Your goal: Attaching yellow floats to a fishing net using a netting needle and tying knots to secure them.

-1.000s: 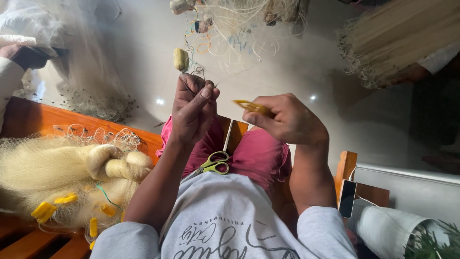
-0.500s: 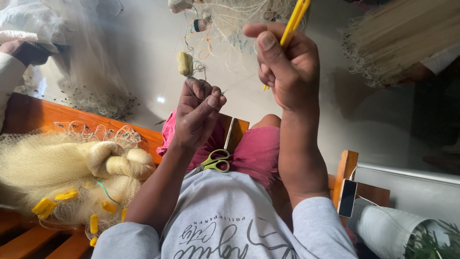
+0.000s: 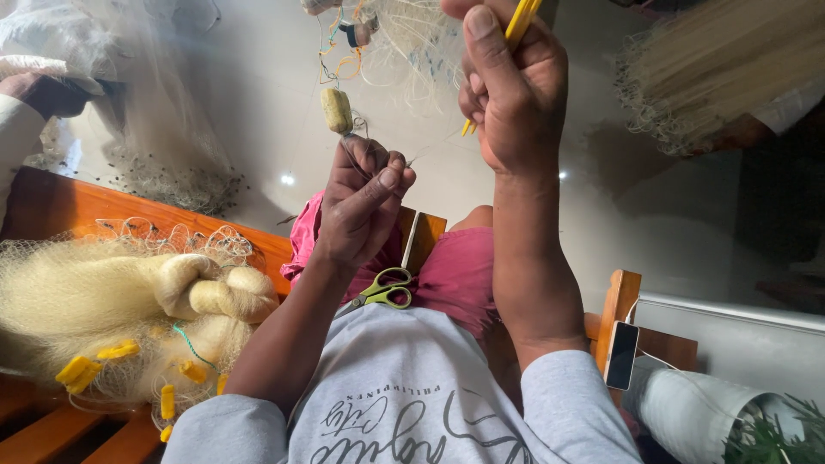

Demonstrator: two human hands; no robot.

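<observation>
My left hand (image 3: 363,204) pinches a thin line of fishing net just below a small yellowish float (image 3: 336,110). My right hand (image 3: 509,94) is raised high near the top of the view, shut on a yellow netting needle (image 3: 520,24) whose tip pokes out below the fist. Fine net (image 3: 412,43) hangs ahead of both hands. Green-handled scissors (image 3: 384,290) lie on my lap, on pink shorts.
A bundled pale net with yellow floats (image 3: 120,309) rests on an orange wooden bench (image 3: 60,206) at left. A phone (image 3: 620,355) leans on the bench arm at right. Another person's sleeve (image 3: 34,94) shows at far left. More net (image 3: 722,69) lies at upper right.
My right hand has risen from beside the left hand to the top of the view, pulling the yellow needle up. The left hand has kept its pinch on the line.
</observation>
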